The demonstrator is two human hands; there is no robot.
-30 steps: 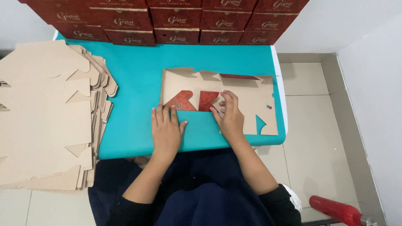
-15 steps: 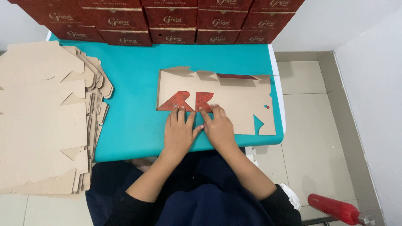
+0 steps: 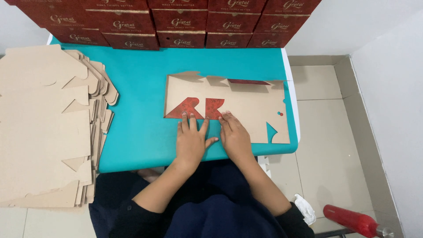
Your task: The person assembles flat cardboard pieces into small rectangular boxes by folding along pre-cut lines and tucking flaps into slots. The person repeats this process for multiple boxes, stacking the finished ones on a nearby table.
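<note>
A flat brown cardboard box blank point(image 3: 246, 99) lies on the teal table point(image 3: 136, 119), with two dark red flaps folded over at its lower left and a red strip at its top edge. My left hand point(image 3: 191, 141) presses flat on the blank's near edge, fingers spread, fingertips touching the red flaps. Right beside it, my right hand point(image 3: 235, 137) also lies flat on the cardboard, fingers together. Neither hand grips anything.
A thick stack of unfolded brown blanks point(image 3: 44, 123) covers the left side. A row of finished dark red boxes point(image 3: 176, 22) lines the far edge. On the tiled floor at right lie a red cylinder point(image 3: 352, 220) and a white crumpled cloth point(image 3: 305, 209).
Both hands came together near the blank's lower-left edge and now press flat side by side. The blank has stayed in place.
</note>
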